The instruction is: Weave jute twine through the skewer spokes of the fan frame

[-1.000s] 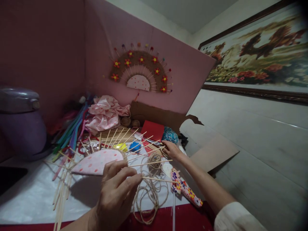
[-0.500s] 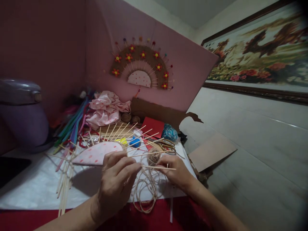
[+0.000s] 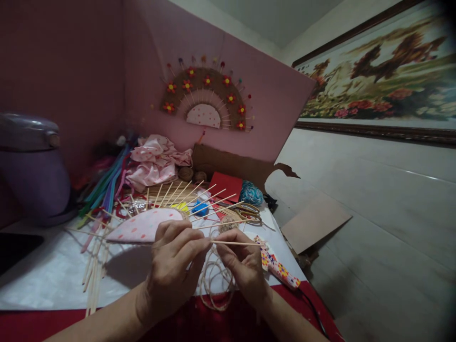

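Note:
A half-round piece covered in white cloth with red dots (image 3: 142, 226) has thin wooden sticks (image 3: 210, 207) fanning out from its curved edge. My left hand (image 3: 176, 261) grips it at its right end, fingers closed. My right hand (image 3: 244, 268) is closed in a pinch beside the left fingertips, at the base of the lowest stick (image 3: 237, 243). Jute twine (image 3: 217, 304) hangs in loose loops below the hands; its end at my right fingertips is mostly hidden. Partly behind the right hand lies the twine ball (image 3: 228, 224).
A flower-patterned glue gun (image 3: 281, 271) lies right of my hands. Scissors (image 3: 251, 214), blue yarn (image 3: 251, 194) and red card (image 3: 226, 186) sit behind. Loose sticks (image 3: 94, 280) lie at left, near a purple appliance (image 3: 33, 175). A finished fan decoration (image 3: 210, 76) is on the pink board.
My right hand has moved left and closer to my left hand, uncovering the glue gun. The left hand keeps its grip on the half-round piece. The view has shifted slightly.

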